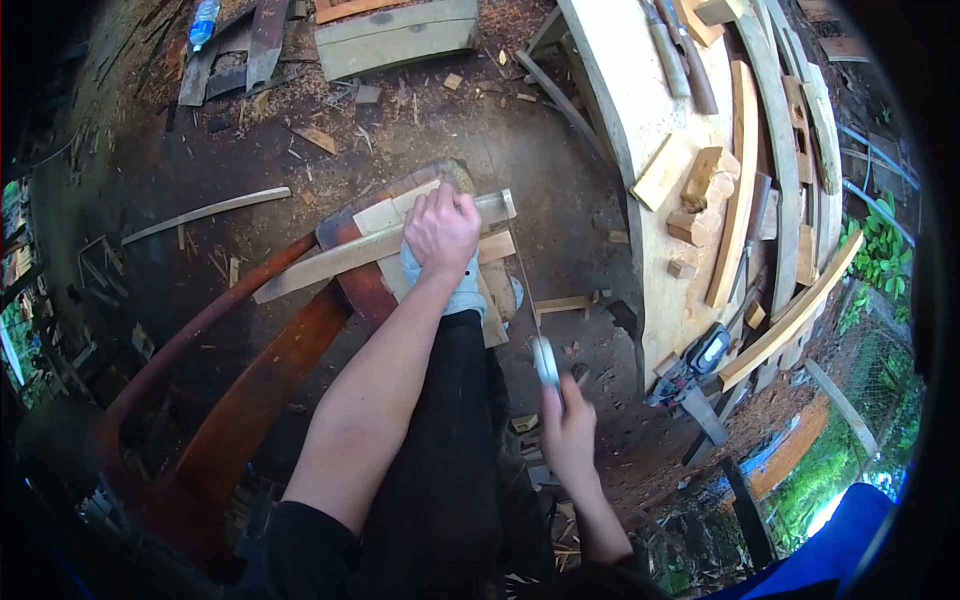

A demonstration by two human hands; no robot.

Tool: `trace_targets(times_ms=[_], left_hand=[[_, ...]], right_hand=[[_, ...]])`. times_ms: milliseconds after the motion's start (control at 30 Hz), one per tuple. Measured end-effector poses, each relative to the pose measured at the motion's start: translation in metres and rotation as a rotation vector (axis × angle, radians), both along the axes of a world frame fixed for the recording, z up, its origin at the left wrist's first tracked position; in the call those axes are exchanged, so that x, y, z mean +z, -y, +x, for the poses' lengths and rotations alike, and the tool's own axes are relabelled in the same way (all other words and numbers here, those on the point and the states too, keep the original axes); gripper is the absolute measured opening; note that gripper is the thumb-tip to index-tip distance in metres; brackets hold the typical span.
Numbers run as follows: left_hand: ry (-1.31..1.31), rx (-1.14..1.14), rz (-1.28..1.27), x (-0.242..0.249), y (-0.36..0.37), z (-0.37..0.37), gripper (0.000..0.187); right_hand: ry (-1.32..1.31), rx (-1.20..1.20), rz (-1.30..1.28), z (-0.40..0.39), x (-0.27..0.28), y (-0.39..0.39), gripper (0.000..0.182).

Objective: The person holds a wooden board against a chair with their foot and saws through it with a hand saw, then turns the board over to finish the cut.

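Observation:
My left hand (441,228) is closed over a pale wooden strip (335,258), pressing it down across a worn reddish-brown wooden piece (368,290). Just below that hand, my foot in a light blue shoe (466,292) rests against the same work. In my right hand (568,428) is a handsaw, its pale handle (545,362) slightly blurred by motion. The saw's thin blade (526,283) runs up to the strip's right end, close to the cut face. Short pale boards (497,247) lie under the strip.
A pale workbench (655,265) on the right carries wood blocks, curved slats and tools. A reddish curved wooden frame (240,400) stands at left. Wood scraps and shavings litter the dark floor (420,120). A water bottle (204,24) is at upper left.

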State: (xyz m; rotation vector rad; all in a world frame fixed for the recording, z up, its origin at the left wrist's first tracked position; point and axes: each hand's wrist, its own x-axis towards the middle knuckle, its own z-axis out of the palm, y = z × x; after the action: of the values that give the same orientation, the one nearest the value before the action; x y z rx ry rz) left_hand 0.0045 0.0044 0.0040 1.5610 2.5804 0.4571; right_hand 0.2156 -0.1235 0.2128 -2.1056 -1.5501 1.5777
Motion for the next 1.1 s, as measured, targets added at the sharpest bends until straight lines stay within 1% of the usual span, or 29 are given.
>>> trace_targets(times_ms=[33, 100, 133, 200, 233, 300, 367, 400, 467, 533, 633, 767, 867, 967, 1067, 1100], left_hand=[[-0.008, -0.009, 0.002, -0.001, 0.001, -0.001, 0.016], [-0.013, -0.019, 0.0, -0.001, 0.001, -0.001, 0.016], [-0.01, -0.023, 0.005, 0.0, 0.002, 0.0, 0.017], [-0.005, -0.028, 0.014, 0.0, -0.001, 0.002, 0.017], [-0.007, -0.029, -0.02, -0.001, -0.002, 0.002, 0.018], [-0.015, -0.026, -0.058, -0.001, 0.001, -0.001, 0.018], [0.007, -0.029, -0.065, -0.002, -0.002, 0.0, 0.019], [0.003, -0.032, -0.062, -0.002, -0.002, 0.0, 0.019], [0.04, -0.03, -0.075, -0.001, -0.003, -0.003, 0.02], [0.044, -0.036, -0.105, 0.003, -0.006, -0.006, 0.022], [0.091, -0.036, -0.163, 0.009, -0.008, -0.008, 0.024], [0.149, -0.034, -0.224, 0.017, -0.013, -0.01, 0.027], [0.204, -0.007, -0.2, 0.014, -0.011, -0.012, 0.029], [0.179, 0.006, -0.152, 0.008, -0.007, -0.012, 0.03], [0.203, 0.001, -0.163, 0.019, -0.005, -0.012, 0.032], [0.201, 0.003, -0.161, 0.016, -0.004, -0.014, 0.032]], right_hand=[[-0.052, -0.016, -0.078, 0.018, 0.029, 0.017, 0.026], [-0.038, -0.02, -0.141, 0.047, 0.073, 0.048, 0.028], [-0.032, -0.019, -0.145, 0.049, 0.084, 0.045, 0.028], [-0.053, -0.112, -0.203, 0.051, 0.097, 0.037, 0.029], [-0.034, -0.046, -0.166, 0.054, 0.084, 0.033, 0.028], [-0.018, -0.043, -0.158, 0.04, 0.047, 0.011, 0.027], [0.0, 0.0, -0.062, 0.015, -0.005, -0.015, 0.028], [-0.028, -0.019, -0.038, 0.0, -0.033, -0.028, 0.034], [-0.004, -0.039, 0.03, -0.025, -0.081, -0.051, 0.043], [-0.021, -0.102, -0.005, -0.044, -0.104, -0.071, 0.05], [0.006, -0.134, 0.024, -0.05, -0.12, -0.067, 0.053], [0.003, -0.122, 0.055, -0.043, -0.126, -0.066, 0.053], [-0.002, -0.107, 0.053, -0.039, -0.127, -0.065, 0.053], [-0.018, -0.093, 0.041, -0.036, -0.13, -0.066, 0.051], [-0.034, -0.097, 0.07, -0.037, -0.135, -0.059, 0.05], [-0.041, -0.093, 0.085, -0.037, -0.137, -0.061, 0.05]])
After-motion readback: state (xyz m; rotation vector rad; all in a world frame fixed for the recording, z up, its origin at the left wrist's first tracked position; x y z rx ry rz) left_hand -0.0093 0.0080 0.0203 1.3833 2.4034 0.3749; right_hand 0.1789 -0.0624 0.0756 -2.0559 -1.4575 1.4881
